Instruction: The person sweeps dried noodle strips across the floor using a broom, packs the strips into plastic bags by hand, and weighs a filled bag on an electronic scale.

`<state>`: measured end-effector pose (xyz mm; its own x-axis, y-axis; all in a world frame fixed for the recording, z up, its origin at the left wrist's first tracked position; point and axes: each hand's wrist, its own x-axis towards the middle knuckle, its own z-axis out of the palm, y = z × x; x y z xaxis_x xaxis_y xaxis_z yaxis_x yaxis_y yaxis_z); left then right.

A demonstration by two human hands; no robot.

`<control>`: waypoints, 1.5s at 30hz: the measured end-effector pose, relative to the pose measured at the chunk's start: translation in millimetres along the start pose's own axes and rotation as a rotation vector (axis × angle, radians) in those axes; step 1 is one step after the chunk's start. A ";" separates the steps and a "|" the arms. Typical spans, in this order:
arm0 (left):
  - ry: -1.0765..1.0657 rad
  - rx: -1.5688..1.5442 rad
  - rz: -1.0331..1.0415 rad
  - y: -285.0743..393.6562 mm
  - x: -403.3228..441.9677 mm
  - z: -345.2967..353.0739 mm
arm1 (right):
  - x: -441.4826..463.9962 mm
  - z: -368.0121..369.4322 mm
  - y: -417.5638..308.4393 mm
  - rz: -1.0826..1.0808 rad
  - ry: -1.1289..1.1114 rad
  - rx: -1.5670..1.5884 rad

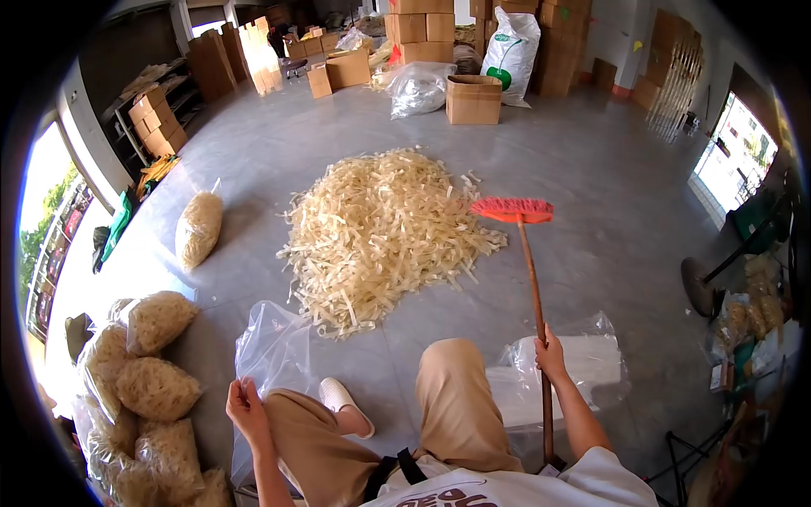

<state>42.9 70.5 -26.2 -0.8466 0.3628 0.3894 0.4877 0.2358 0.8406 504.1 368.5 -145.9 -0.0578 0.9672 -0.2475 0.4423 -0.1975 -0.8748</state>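
Note:
My right hand [551,355] is wrapped round the wooden handle of a broom [532,279]. The broom stands beside my knee, its red bristled head raised at the far end. On the left, my left hand [245,409] pinches the edge of a clear plastic bag [272,345], which hangs beside my leg and looks limp. In front of my knees lies a big heap of pale, curly strips [384,237] on the floor. A flat stack of clear plastic bags [570,363] rests on the floor under the broom handle.
Several filled bags [159,389] are piled at my left, and one filled bag [200,228] lies apart near the heap. At the back stand an open cardboard box [473,100], a white sack [510,57] and stacked cartons [421,29]. A black-framed object [699,283] is at the right.

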 end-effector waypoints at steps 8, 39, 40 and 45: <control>-0.017 0.009 0.011 0.2 0.6 1.7 | 24.9 -18.6 72.1 0.019 0.076 -0.087; -0.016 -0.008 -0.049 12.5 -3.4 5.2 | -31.1 9.7 0.2 -0.048 -0.037 0.006; -0.017 0.003 -0.055 13.5 -3.4 4.8 | -25.6 9.0 -0.4 -0.046 -0.037 0.004; -0.031 0.057 -0.074 9.7 -4.2 1.2 | 34.2 11.5 19.5 -0.059 -0.007 0.075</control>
<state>51.4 72.3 -20.1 -0.8740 0.3704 0.3145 0.4363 0.3131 0.8436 500.4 396.0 -176.2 -0.0877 0.9765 -0.1970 0.3694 -0.1518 -0.9168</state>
